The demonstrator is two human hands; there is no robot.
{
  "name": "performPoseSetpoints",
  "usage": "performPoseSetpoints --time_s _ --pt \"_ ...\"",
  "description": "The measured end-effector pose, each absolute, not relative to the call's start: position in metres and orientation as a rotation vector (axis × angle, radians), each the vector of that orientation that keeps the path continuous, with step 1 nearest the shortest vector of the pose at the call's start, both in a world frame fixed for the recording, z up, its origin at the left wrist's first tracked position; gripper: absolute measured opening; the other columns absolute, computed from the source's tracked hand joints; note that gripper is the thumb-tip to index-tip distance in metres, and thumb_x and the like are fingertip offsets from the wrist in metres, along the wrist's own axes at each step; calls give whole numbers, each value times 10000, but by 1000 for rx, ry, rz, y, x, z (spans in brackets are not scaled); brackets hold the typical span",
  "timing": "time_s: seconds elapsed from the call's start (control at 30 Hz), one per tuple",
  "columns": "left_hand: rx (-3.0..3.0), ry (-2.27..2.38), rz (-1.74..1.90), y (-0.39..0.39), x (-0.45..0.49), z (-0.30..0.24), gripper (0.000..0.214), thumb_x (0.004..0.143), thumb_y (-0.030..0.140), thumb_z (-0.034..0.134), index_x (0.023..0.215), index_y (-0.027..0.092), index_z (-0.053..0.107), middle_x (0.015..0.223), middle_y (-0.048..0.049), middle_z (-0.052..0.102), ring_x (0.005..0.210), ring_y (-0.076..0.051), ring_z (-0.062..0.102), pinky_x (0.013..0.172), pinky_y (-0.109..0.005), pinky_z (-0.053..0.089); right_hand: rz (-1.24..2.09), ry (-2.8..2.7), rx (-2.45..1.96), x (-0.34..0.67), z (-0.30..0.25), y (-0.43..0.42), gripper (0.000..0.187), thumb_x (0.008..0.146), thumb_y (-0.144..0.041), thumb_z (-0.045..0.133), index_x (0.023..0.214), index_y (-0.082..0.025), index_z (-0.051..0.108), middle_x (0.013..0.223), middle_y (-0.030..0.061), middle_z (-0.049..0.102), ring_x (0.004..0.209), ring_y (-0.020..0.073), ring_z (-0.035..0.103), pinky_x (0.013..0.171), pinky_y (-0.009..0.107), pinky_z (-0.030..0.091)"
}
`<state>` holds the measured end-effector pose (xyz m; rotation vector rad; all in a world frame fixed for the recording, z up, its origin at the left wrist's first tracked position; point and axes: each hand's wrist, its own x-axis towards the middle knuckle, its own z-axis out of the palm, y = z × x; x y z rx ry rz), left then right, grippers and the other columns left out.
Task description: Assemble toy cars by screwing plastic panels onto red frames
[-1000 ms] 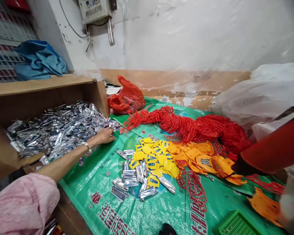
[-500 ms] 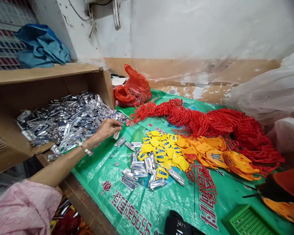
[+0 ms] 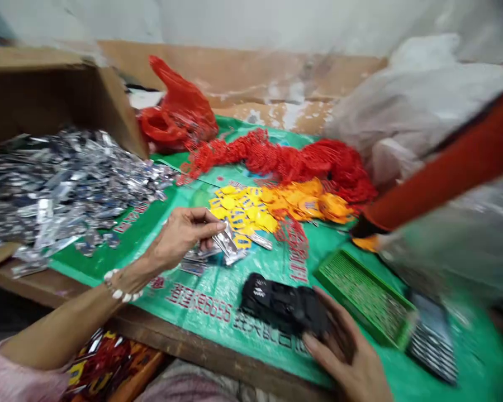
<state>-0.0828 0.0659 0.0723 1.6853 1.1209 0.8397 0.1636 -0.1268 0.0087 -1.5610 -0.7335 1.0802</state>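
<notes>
On the green sheet [image 3: 251, 279], left hand [image 3: 180, 237] pinches silver packets [image 3: 226, 245]; right hand [image 3: 343, 346] grips black tool [image 3: 283, 304].

The left hand [image 3: 180, 237] has come away from the heap of silver packets [image 3: 67, 184] spilling from the cardboard box [image 3: 58, 95] and now hangs over the green sheet [image 3: 218, 301], pinching a few silver packets between thumb and fingertips. The right hand [image 3: 343, 349], unseen before, has come in low and rests on a black object [image 3: 283, 304]. A co-worker's red sleeve [image 3: 440, 178] has swung further in over the orange tags [image 3: 305, 204].
</notes>
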Motion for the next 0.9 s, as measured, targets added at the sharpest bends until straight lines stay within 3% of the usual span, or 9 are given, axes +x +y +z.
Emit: performPoseSetpoints --time_s 0.1,0.17,0.4,0.53,0.7,0.9 --pt "1723 845 803 29 -47 64 117 835 277 709 804 164 714 624 -11 716 512 -133 659 491 -209 545 1171 -705 -1465 161 12 -123 770 645 -471 854 1328 -232 591 1378 134 626 1266 313 609 1056 454 507" --pt "1856 672 815 14 -32 57 58 850 206 691 815 174 726 712 -21 749 604 -141 701 565 -207 579 1172 -705 -1415 162 14 -122 755 657 -434 853 1333 -236 581 1379 117 626 1273 293 602 1076 448 487" --pt "2396 322 1014 4 -30 44 122 943 78 610 940 169 692 894 -61 770 794 -127 745 740 -174 595 1218 -695 -1333 162 18 -123 711 673 -370 844 1320 -237 580 1348 93 637 1253 267 604 1065 417 478" --pt "2517 359 1068 5 -41 45 140 947 87 610 985 194 690 935 -49 779 803 -129 751 744 -179 606 1246 -690 -1327 163 17 -124 718 670 -334 845 1330 -249 575 1387 81 613 1256 259 603 1051 404 488" --pt "2417 604 1167 11 -57 49 162 911 128 669 1000 261 694 921 4 773 806 -157 750 791 -265 633 1234 -649 -1383 164 14 -125 707 669 -369 857 1319 -266 597 1350 72 640 1203 254 631 1029 397 500" --pt "2470 613 1166 8 -57 49 164 916 85 645 999 221 687 901 12 773 777 -133 745 778 -220 610 1180 -626 -1540 164 18 -121 697 628 -565 835 1215 -222 681 1102 98 736 973 263 694 926 434 547"
